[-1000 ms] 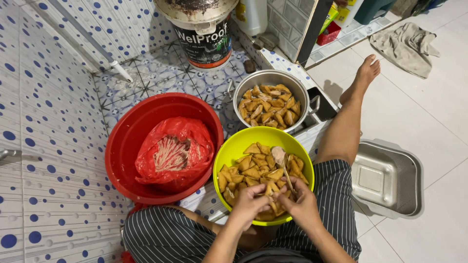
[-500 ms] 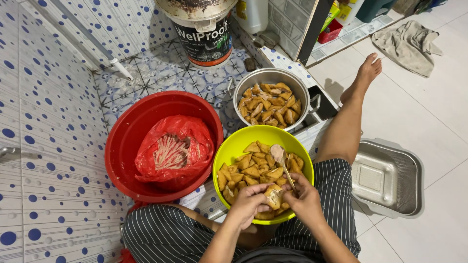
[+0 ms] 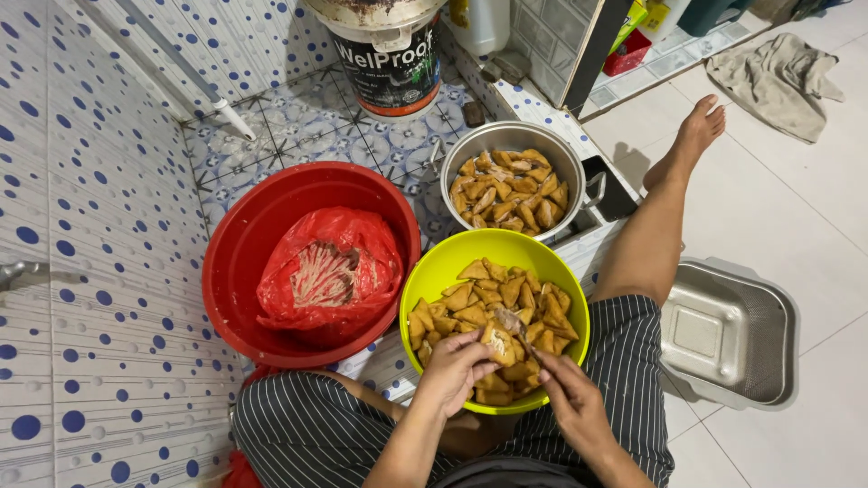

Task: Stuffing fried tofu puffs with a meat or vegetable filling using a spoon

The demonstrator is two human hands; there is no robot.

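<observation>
A yellow-green bowl (image 3: pixel 448 267) of fried tofu triangles rests on my lap. Over its near side, my left hand (image 3: pixel 457 369) holds one fried tofu piece (image 3: pixel 499 342). My right hand (image 3: pixel 571 402) grips a small knife (image 3: pixel 515 325) whose blade touches the top of that piece. A metal pot (image 3: pixel 568 169) holding more fried tofu pieces stands just beyond the bowl. To the left is a red basin (image 3: pixel 240 271) with a red plastic bag (image 3: pixel 362 244) of pale bean sprouts inside.
A paint bucket (image 3: pixel 389 63) stands on the tiled floor at the back. An upturned metal tray (image 3: pixel 732 330) lies right of my outstretched leg (image 3: pixel 665 212). A grey cloth (image 3: pixel 778 77) lies far right. A white pipe (image 3: pixel 172 68) runs along the dotted wall.
My hands have lifted a tofu piece slightly off the pile, and the knife now rests on it. The bowls have not moved.
</observation>
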